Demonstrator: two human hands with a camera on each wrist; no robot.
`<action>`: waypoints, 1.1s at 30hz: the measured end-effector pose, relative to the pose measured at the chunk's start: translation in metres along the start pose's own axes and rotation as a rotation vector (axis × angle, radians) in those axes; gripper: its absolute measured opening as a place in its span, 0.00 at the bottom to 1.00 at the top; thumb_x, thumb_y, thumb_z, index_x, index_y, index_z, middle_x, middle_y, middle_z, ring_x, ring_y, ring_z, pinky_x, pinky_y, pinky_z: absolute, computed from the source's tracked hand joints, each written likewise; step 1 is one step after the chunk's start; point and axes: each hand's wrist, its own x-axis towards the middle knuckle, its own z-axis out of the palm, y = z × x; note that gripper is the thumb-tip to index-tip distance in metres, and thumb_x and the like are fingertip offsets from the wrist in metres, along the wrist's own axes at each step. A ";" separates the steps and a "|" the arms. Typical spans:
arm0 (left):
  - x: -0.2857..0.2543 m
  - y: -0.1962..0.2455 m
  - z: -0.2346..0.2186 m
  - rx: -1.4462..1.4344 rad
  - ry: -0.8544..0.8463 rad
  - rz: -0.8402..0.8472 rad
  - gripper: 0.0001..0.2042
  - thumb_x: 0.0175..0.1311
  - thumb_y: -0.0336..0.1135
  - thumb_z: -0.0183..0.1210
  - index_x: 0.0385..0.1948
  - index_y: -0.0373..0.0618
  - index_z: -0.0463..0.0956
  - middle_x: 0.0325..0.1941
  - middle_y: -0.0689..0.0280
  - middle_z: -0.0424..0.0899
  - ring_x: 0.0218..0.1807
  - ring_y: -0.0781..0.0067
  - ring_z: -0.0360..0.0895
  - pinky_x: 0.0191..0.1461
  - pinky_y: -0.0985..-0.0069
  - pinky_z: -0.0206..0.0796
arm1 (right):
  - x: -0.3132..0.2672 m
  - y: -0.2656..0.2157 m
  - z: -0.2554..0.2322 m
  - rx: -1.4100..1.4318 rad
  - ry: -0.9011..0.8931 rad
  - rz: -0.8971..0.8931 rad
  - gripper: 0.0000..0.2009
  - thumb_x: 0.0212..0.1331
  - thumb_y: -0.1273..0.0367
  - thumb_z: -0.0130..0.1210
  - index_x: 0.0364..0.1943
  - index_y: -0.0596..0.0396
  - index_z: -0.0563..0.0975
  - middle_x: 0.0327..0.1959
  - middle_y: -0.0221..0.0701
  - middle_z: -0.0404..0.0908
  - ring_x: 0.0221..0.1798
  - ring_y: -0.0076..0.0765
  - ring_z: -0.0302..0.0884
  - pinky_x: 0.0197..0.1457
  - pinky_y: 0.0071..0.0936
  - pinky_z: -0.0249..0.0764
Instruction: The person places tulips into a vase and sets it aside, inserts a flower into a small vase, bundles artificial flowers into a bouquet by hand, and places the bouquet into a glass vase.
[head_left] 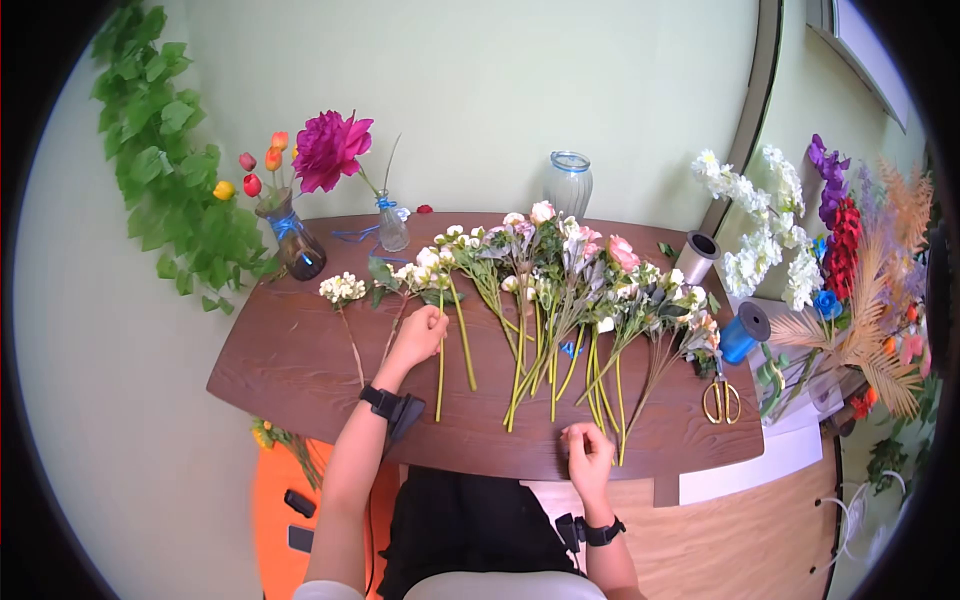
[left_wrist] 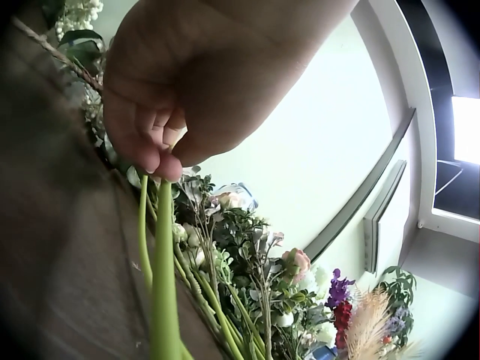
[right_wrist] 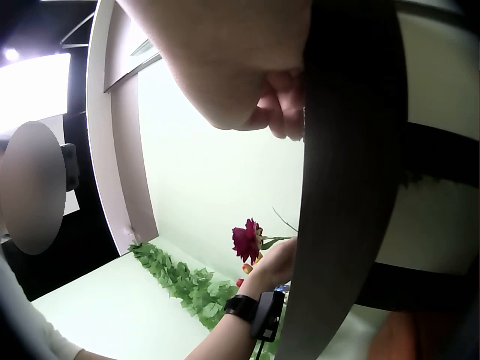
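Note:
My left hand (head_left: 418, 334) pinches a green stem (head_left: 440, 384) between thumb and fingers over the left-middle of the table. In the left wrist view, the hand (left_wrist: 202, 82) holds that thick stem (left_wrist: 163, 277), with a thinner-looking one beside it. A row of white and pink flowers (head_left: 622, 252) on green stems lies to its right. My right hand (head_left: 590, 458) rests at the table's front edge, fingers loosely curled and holding nothing. In the right wrist view, this hand (right_wrist: 232, 60) is partly cut off by the dark table edge (right_wrist: 345, 180).
Along the back stand a dark vase (head_left: 300, 252) of tulips, a small vase (head_left: 393, 232) with a magenta flower and a glass vase (head_left: 569, 188). Ribbon spools (head_left: 741, 336) and gold-handled scissors (head_left: 721, 400) are at the right. White-flowered sprigs (head_left: 343, 288) lie left.

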 end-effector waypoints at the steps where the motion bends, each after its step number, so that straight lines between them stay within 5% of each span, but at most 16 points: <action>1: -0.002 0.001 -0.002 -0.005 0.031 0.033 0.08 0.58 0.34 0.49 0.22 0.40 0.67 0.15 0.67 0.75 0.12 0.79 0.71 0.16 0.82 0.61 | 0.000 0.000 0.000 0.011 0.009 0.001 0.07 0.53 0.73 0.49 0.22 0.60 0.74 0.15 0.25 0.72 0.16 0.13 0.60 0.19 0.15 0.56; 11: -0.020 0.024 -0.033 -0.228 -0.056 0.159 0.04 0.58 0.29 0.46 0.31 0.39 0.67 0.20 0.68 0.74 0.16 0.87 0.65 0.18 0.85 0.58 | 0.022 -0.055 0.017 0.172 -0.275 0.157 0.07 0.57 0.71 0.47 0.30 0.61 0.74 0.25 0.26 0.76 0.24 0.14 0.68 0.25 0.15 0.63; 15: -0.019 0.017 -0.035 -0.295 -0.073 0.185 0.06 0.56 0.26 0.44 0.35 0.39 0.66 0.21 0.67 0.74 0.15 0.87 0.63 0.18 0.87 0.55 | 0.051 -0.084 0.060 -0.080 -0.504 -0.070 0.07 0.52 0.70 0.50 0.32 0.60 0.74 0.24 0.30 0.75 0.23 0.18 0.70 0.26 0.15 0.65; 17: -0.022 0.020 -0.034 -0.390 -0.096 0.180 0.09 0.55 0.25 0.42 0.38 0.40 0.64 0.21 0.67 0.73 0.13 0.88 0.60 0.16 0.89 0.53 | 0.073 -0.062 0.094 -0.087 -0.594 -0.116 0.10 0.48 0.68 0.53 0.31 0.61 0.74 0.25 0.34 0.75 0.24 0.25 0.73 0.29 0.20 0.68; 19: -0.023 0.021 -0.033 -0.412 -0.093 0.182 0.09 0.56 0.26 0.42 0.39 0.40 0.63 0.21 0.68 0.72 0.13 0.88 0.59 0.15 0.89 0.52 | 0.088 -0.070 0.120 -0.247 -0.711 0.144 0.13 0.46 0.65 0.55 0.29 0.63 0.73 0.28 0.38 0.77 0.31 0.37 0.76 0.34 0.29 0.71; 20: -0.025 0.022 -0.033 -0.437 -0.088 0.165 0.08 0.58 0.27 0.41 0.39 0.41 0.64 0.20 0.68 0.71 0.13 0.88 0.59 0.15 0.89 0.52 | 0.093 -0.063 0.134 -0.250 -0.709 0.138 0.13 0.46 0.65 0.55 0.29 0.63 0.73 0.28 0.38 0.77 0.31 0.37 0.76 0.34 0.29 0.71; 22: -0.028 0.026 -0.032 -0.474 -0.061 0.156 0.07 0.63 0.32 0.41 0.37 0.42 0.65 0.18 0.70 0.69 0.13 0.89 0.59 0.14 0.90 0.50 | 0.105 -0.050 0.158 -0.725 -0.611 -0.064 0.15 0.44 0.64 0.55 0.32 0.63 0.74 0.33 0.45 0.77 0.38 0.47 0.75 0.41 0.36 0.71; 25: -0.031 0.020 -0.034 -0.523 -0.036 0.157 0.08 0.65 0.37 0.41 0.35 0.43 0.66 0.18 0.71 0.69 0.13 0.89 0.58 0.14 0.91 0.50 | 0.118 -0.042 0.172 -0.861 -0.762 0.015 0.17 0.44 0.64 0.55 0.35 0.63 0.75 0.36 0.51 0.75 0.42 0.51 0.73 0.45 0.37 0.70; 28: -0.031 0.014 -0.034 -0.530 -0.020 0.180 0.09 0.64 0.38 0.43 0.33 0.43 0.67 0.19 0.72 0.69 0.13 0.90 0.59 0.14 0.91 0.50 | 0.120 -0.031 0.183 -0.899 -0.687 0.053 0.17 0.43 0.64 0.55 0.34 0.65 0.75 0.36 0.54 0.74 0.43 0.49 0.73 0.46 0.35 0.70; 31: -0.031 0.014 -0.036 -0.527 0.021 0.168 0.09 0.63 0.38 0.45 0.30 0.43 0.68 0.19 0.73 0.69 0.13 0.90 0.59 0.15 0.91 0.51 | 0.122 -0.027 0.179 -0.842 -0.717 -0.061 0.16 0.43 0.64 0.54 0.29 0.66 0.75 0.30 0.50 0.77 0.32 0.47 0.77 0.35 0.35 0.72; 33: -0.031 0.016 -0.037 -0.535 0.044 0.148 0.09 0.62 0.38 0.47 0.29 0.43 0.68 0.19 0.73 0.69 0.13 0.90 0.59 0.15 0.92 0.51 | 0.122 -0.034 0.171 -0.725 -0.767 0.025 0.14 0.44 0.65 0.53 0.27 0.65 0.74 0.28 0.46 0.77 0.27 0.40 0.76 0.29 0.31 0.70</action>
